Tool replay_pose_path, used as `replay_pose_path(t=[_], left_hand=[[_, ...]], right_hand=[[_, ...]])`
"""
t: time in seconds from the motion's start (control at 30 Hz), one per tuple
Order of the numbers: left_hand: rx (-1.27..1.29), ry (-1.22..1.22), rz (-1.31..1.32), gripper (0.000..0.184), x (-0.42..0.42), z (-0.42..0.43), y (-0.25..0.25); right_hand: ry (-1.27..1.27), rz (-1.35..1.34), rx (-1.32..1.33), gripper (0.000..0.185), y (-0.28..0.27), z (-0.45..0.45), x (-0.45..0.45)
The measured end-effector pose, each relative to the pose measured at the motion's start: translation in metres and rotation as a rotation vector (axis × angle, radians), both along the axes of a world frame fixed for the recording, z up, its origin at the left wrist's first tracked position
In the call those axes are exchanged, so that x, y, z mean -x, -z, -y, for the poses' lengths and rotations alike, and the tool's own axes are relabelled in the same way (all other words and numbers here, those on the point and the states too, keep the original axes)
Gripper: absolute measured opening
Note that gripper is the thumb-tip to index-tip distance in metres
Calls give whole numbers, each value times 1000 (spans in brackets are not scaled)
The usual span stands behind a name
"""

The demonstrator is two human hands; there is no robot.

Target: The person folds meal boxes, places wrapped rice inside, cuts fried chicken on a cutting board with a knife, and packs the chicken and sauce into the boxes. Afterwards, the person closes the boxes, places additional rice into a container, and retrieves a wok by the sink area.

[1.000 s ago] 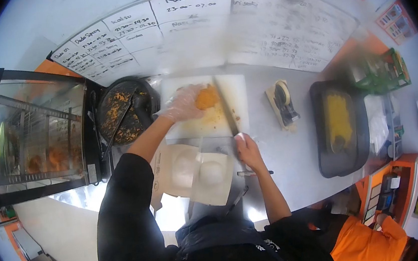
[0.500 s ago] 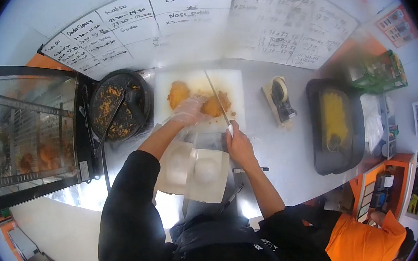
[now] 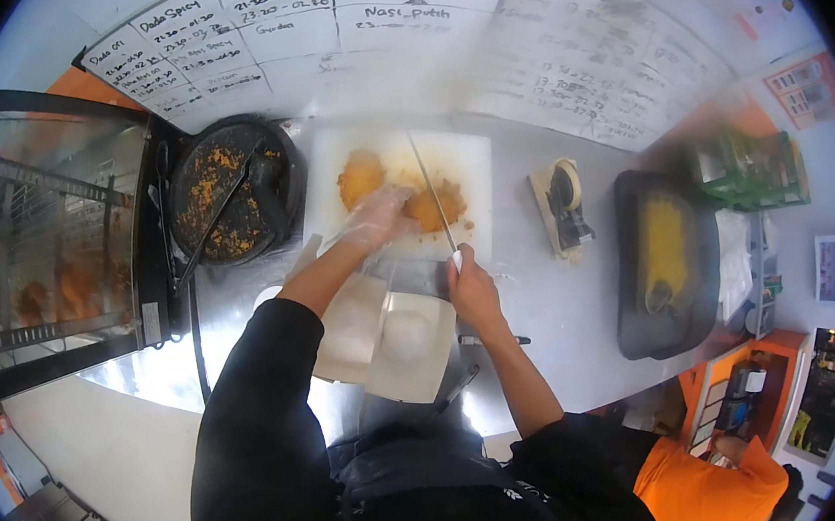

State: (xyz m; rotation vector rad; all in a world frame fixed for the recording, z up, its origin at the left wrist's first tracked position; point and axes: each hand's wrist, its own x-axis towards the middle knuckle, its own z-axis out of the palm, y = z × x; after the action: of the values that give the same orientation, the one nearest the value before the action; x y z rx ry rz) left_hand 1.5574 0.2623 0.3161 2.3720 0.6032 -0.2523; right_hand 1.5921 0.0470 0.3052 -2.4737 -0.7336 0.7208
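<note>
On the white cutting board (image 3: 335,243) lie two golden-brown fried pieces. My left hand (image 3: 381,214), in a clear plastic glove, has its fingers pressed against the left edge of the right fried piece (image 3: 435,209). Bare, my right hand (image 3: 472,285) is closed round the white handle of a long knife (image 3: 430,184), whose blade lies across that piece. The other fried piece (image 3: 361,178) rests above my left hand at the board's upper left. Nearer my body are two open paper boxes (image 3: 408,350), each with a white mound inside.
A round black pan (image 3: 215,195) with orange crumbs and tongs stands left, beside a glass display cabinet (image 3: 44,246). Rightward are a tape dispenser (image 3: 563,208) and a dark tub (image 3: 669,261) with yellow food. Pens lie near the boxes. A person in orange (image 3: 711,488) is at lower right.
Since the first frame, my left hand has moved from the upper left fried piece to the right one, uncovering the former. The knife has shifted left, onto the right piece.
</note>
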Motion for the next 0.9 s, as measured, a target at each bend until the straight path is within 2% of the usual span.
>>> replay_pose_path(t=[0.1,0.2,0.27,0.4,0.5,0.57,0.67,0.77,0.87,0.9], left_hand=[[-42,2,94,55,4,1,16],[7,-1,137,55,6,-1,31],[-64,34,181,54,3,-1,42],[-9,11,177,56,-1,-1,70],[63,-30,232,55,4,1,67],[24,-12,203,57,3,2,50],[48,-5,216,58,4,3,42],[71,-4,268,57,4,-2,41],[83,-42,371,52,12,-6,52],[92,-59,412,50,14,-6,54]], right_hand=[[-14,-7,45,39,4,-5,1],[-33,-25,113,39,-14,-3,2],[-40,-42,204,40,-27,1,2],[-30,10,159,36,2,-1,-5],[-12,51,114,32,14,-29,-16],[10,41,105,30,16,-39,-21],[-25,56,15,42,21,-38,-22],[4,64,-20,40,26,-30,-24],[-138,131,-35,39,0,-7,-15],[-89,88,1,40,-3,-4,-10]])
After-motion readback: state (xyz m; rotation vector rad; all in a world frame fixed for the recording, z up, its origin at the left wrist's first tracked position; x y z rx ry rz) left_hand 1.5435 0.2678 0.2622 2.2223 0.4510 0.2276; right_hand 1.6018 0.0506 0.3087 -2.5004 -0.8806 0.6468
